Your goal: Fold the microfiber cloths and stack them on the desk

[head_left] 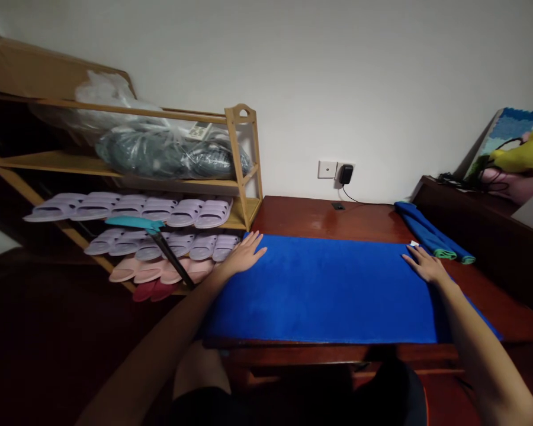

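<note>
A blue cloth (333, 290) lies spread flat over the front of a reddish-brown wooden desk (311, 216). My left hand (247, 253) rests open on its far left corner, fingers stretched out. At the far right corner my right hand (425, 264) lies on the cloth with its fingers apart, close to a small white tag (414, 244). Neither hand grips anything. Beyond my right hand are rolled blue cloths (430, 234) with green edges at their ends.
Left of the desk stands a wooden rack (242, 171) with several lilac and pink slippers and a plastic-wrapped bundle (169, 151). A teal-topped pole (135, 223) leans before it. A black adapter (346, 174) is plugged into the wall. On the right ledge sits a yellow plush toy (524, 152).
</note>
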Demonstrator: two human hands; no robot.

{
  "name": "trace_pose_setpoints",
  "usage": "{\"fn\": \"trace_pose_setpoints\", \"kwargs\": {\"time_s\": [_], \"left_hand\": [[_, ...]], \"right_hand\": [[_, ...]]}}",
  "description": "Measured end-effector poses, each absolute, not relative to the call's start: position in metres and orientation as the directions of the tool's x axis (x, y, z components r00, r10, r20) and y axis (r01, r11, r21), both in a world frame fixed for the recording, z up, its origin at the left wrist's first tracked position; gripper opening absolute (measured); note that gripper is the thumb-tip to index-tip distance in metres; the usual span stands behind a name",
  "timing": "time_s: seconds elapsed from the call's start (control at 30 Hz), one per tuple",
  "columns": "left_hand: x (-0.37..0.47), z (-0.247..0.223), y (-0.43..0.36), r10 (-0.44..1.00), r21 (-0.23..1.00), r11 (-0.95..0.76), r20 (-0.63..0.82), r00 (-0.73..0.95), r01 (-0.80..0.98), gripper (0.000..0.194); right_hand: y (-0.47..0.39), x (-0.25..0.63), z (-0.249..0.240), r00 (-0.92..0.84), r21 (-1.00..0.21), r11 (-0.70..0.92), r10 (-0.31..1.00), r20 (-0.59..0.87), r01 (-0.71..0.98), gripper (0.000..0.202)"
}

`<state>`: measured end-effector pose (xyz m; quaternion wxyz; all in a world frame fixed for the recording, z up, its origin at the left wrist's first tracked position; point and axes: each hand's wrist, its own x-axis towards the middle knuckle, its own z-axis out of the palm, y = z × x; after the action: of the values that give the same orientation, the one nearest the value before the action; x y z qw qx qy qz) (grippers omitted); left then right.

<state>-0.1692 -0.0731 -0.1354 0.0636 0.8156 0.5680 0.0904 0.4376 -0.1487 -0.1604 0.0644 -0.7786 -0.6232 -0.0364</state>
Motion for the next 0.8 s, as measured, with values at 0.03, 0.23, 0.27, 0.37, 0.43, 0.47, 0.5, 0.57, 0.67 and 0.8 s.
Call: {"fn": "trace_pose_setpoints", "kwargs": {"time_s": [0.03, 0.23, 0.27, 0.37, 0.43, 0.47, 0.5, 0.57, 0.67, 0.8], "left_hand": [[-0.169, -0.132, -0.076, 0.943, 0.193, -0.333, 0.058, 0.328, 0.923, 0.067], [-0.142, -0.092, -0.085, 0.892, 0.098, -0.430, 0.195, 0.407, 0.897, 0.057], [-0.129, -0.085, -0.083, 0.877, 0.137, -0.462, 0.217, 0.428, 0.876, 0.054], [-0.071, -0.066, -0.068, 0.846, 0.301, -0.533, 0.198, 0.495, 0.791, 0.038], [-0.026, -0.062, -0.057, 0.826, 0.333, -0.561, 0.166, 0.539, 0.758, 0.028], [-0.003, -0.063, -0.053, 0.818, 0.344, -0.570, 0.154, 0.554, 0.746, 0.025], [0.017, -0.065, -0.049, 0.810, 0.352, -0.578, 0.144, 0.568, 0.736, 0.022], [0.051, -0.073, -0.044, 0.801, 0.362, -0.588, 0.136, 0.583, 0.723, 0.021], [0.079, -0.088, -0.040, 0.799, 0.383, -0.584, 0.116, 0.590, 0.716, 0.023], [0.089, -0.102, -0.034, 0.799, 0.428, -0.561, 0.055, 0.598, 0.709, 0.021]], "right_hand": [[-0.152, 0.431, -0.154, 0.204, -0.033, -0.201, 0.960, 0.193, 0.979, 0.065], [-0.231, 0.342, -0.113, 0.109, -0.222, -0.005, 0.882, 0.458, 0.975, 0.055], [-0.254, 0.319, -0.110, 0.114, -0.328, 0.030, 0.904, 0.412, 0.944, 0.050], [-0.321, 0.247, -0.118, 0.109, -0.559, 0.116, 0.929, 0.352, 0.821, 0.038], [-0.351, 0.207, -0.132, 0.140, -0.660, 0.163, 0.914, 0.381, 0.734, 0.035], [-0.360, 0.190, -0.139, 0.198, -0.694, 0.156, 0.894, 0.402, 0.703, 0.036], [-0.366, 0.177, -0.147, 0.254, -0.716, 0.146, 0.871, 0.421, 0.683, 0.038], [-0.369, 0.159, -0.162, 0.322, -0.729, 0.147, 0.826, 0.462, 0.668, 0.043], [-0.365, 0.147, -0.181, 0.307, -0.698, 0.171, 0.808, 0.503, 0.695, 0.046], [-0.364, 0.139, -0.203, 0.311, -0.656, 0.147, 0.790, 0.528, 0.740, 0.048]]}}
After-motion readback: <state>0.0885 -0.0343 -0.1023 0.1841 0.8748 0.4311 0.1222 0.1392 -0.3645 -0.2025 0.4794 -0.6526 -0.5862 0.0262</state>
